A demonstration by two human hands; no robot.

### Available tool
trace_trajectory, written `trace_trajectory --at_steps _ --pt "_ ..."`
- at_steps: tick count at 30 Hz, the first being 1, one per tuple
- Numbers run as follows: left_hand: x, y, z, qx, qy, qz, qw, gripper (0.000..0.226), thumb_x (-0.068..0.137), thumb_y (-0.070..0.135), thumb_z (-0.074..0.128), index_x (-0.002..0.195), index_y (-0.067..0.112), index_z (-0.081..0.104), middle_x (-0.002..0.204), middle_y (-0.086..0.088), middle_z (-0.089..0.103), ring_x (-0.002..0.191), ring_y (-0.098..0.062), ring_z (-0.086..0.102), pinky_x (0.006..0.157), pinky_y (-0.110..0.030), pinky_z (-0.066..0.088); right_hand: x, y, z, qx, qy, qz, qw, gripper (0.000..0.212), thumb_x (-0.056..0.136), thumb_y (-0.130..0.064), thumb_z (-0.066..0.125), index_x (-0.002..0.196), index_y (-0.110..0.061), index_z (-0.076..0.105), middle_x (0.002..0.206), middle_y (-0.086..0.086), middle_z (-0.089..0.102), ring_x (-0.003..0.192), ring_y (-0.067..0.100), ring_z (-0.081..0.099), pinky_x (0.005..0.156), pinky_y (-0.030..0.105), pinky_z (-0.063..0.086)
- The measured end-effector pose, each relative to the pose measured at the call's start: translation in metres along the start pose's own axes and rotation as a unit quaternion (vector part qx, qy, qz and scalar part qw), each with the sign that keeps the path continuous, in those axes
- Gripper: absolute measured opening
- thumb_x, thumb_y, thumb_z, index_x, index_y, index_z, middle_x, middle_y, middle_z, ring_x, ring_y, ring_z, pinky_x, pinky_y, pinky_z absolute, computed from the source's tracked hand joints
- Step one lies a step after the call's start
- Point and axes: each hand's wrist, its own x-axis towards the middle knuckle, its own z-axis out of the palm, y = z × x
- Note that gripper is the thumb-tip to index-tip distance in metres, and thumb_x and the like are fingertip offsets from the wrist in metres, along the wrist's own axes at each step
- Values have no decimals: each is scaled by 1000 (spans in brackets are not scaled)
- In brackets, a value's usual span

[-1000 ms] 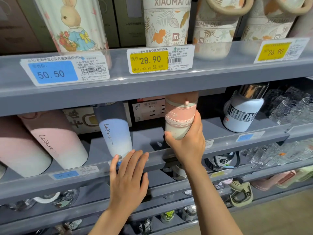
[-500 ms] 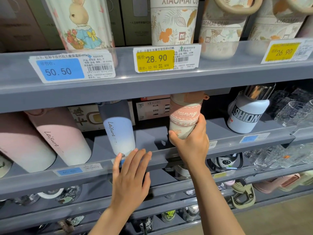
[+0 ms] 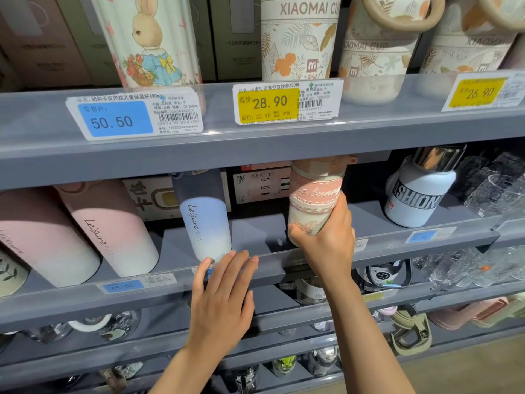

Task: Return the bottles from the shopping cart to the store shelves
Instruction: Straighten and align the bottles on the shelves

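My right hand [image 3: 326, 237] grips the lower part of a cream bottle with a pink stitched band [image 3: 314, 194]. The bottle stands upright over the middle shelf [image 3: 255, 237], its brown cap just under the shelf above. My left hand [image 3: 221, 291] lies flat with straight fingers on the front lip of that shelf, fingertips touching the base of a blue-to-white "Leisure" bottle [image 3: 206, 220]. The shopping cart is out of view.
Two pink "Leisure" bottles [image 3: 113, 228] lean at the left. A white "FASHION" flask [image 3: 417, 189] and clear glasses [image 3: 494, 189] stand at the right. The upper shelf [image 3: 213, 143] carries a rabbit cup, patterned cups and price tags. Lower shelves hold more bottles.
The pink-banded bottle has turned in my right hand, so its lettering now faces out, and it has moved slightly deeper over the shelf. My left hand has stayed on the shelf lip.
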Motion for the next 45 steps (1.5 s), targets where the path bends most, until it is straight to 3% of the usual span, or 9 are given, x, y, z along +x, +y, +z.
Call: trace_trajectory --at_steps 5,8,20,24,28,33,37,43,45 --pt "0 0 0 -9 -10 -9 1000 51 83 26 48 133 18 47 135 -2 56 128 -20 45 111 -49 25 -3 3 -9 41 -44 -7 998 104 67 -37 71 150 -23 11 134 7 53 118 30 52 100 52 41" --pt "-1 -3 1 -12 -9 0 1000 52 84 26 48 135 17 46 136 -3 56 128 -20 45 110 -49 27 -4 -1 -9 38 -23 -12 999 106 65 -45 75 150 -21 16 140 6 45 126 25 44 106 51 35" --pt "-3 -17 5 -13 12 54 998 61 80 20 58 139 18 43 141 -4 52 130 -21 43 108 -47 26 -9 -13 -1 -9 32 -1 999 98 66 -45 74 145 -14 26 131 4 54 115 24 55 93 53 44" --pt "-4 -8 3 2 -1 30 1000 57 84 24 50 139 17 43 140 -6 53 130 -22 43 107 -51 28 -13 -11 -5 26 13 13 999 108 62 -58 74 148 -20 22 135 3 43 125 19 41 105 48 37" --pt "-2 6 4 20 10 -32 999 52 85 30 47 135 18 47 132 -8 58 127 -25 45 110 -55 24 -22 1 -22 114 -19 -29 993 112 66 -57 79 151 -19 18 147 1 31 137 12 30 112 38 32" --pt "31 79 10 -12 78 -49 996 47 87 32 51 132 18 49 135 -5 49 128 -24 44 114 -54 18 0 63 -75 160 108 -152 969 72 80 -34 71 135 -2 39 136 6 37 126 32 43 100 48 43" --pt "70 149 34 -58 66 -33 996 51 86 32 52 136 22 44 142 -2 44 133 -21 40 119 -47 13 41 122 -107 133 151 -84 976 82 73 -38 76 138 -18 30 138 14 35 129 35 38 101 55 38" --pt "93 195 59 -7 -49 -56 997 59 85 36 46 141 21 38 139 -3 53 135 -20 36 115 -50 16 108 149 -126 99 50 -44 993 109 69 -37 84 150 -16 15 153 10 24 142 25 22 116 41 24" --pt "93 196 60 8 -54 -54 997 58 83 32 47 139 20 42 133 -2 57 129 -20 42 113 -50 19 122 154 -128 113 -8 -26 993 112 64 -44 84 149 -20 15 152 5 31 139 22 32 113 42 31"
